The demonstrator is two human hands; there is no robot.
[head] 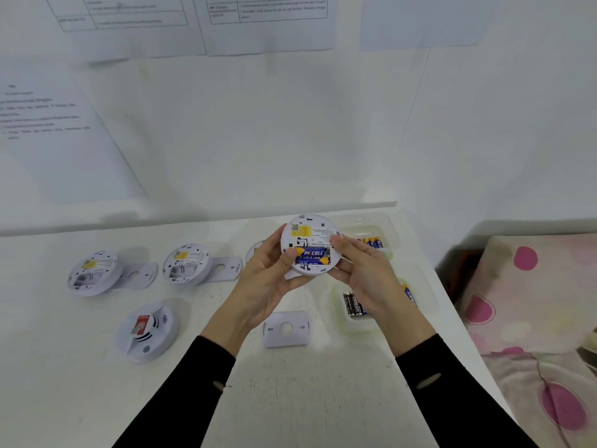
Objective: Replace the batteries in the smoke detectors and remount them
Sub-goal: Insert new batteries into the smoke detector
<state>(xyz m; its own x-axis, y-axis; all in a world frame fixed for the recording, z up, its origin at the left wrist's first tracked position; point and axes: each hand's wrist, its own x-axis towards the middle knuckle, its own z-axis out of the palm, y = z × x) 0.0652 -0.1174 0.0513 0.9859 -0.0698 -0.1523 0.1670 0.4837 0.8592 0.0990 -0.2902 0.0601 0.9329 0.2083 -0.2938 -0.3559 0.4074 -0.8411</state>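
- One smoke detector [310, 244], back upward, blue batteries [312, 255] seated; gripped at rim by left hand [265, 282] and right hand [361, 273], above table [290, 399].
- Mounting plate [286, 329] lying on table, nearer than detector.

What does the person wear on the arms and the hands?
Both arms have long black sleeves. The left sleeve and right sleeve each show a small oval slit near the cuff. The left hand and right hand are bare: no gloves, no rings visible.
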